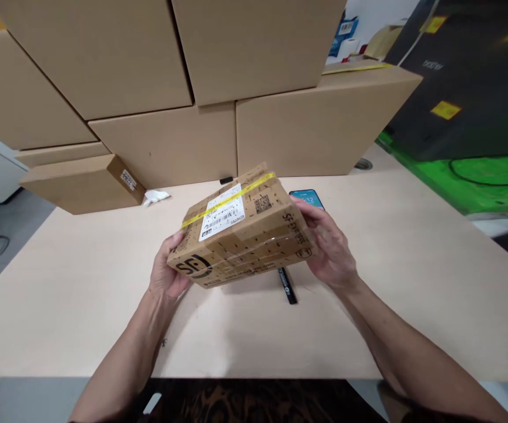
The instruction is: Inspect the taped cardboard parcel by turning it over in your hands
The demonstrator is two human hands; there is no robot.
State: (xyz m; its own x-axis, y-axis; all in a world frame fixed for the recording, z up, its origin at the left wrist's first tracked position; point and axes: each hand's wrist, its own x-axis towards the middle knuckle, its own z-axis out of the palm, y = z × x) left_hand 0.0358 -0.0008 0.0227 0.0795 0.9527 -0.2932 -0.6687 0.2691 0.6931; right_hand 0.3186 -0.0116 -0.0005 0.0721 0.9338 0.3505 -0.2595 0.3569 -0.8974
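A small cardboard parcel (240, 229) with a white shipping label, a strip of yellow tape and black printed logos is held tilted above the table (82, 294). My left hand (166, 273) grips its left end. My right hand (328, 244) grips its right end. Under the parcel lies a black marker pen (287, 285) on the table. A phone (307, 197) with a lit screen lies just behind my right hand.
Large cardboard boxes (183, 141) are stacked along the back of the table, with a flatter box (82, 182) at the left. A crumpled white scrap (154, 197) lies by it. A black and green box (470, 117) stands at the right.
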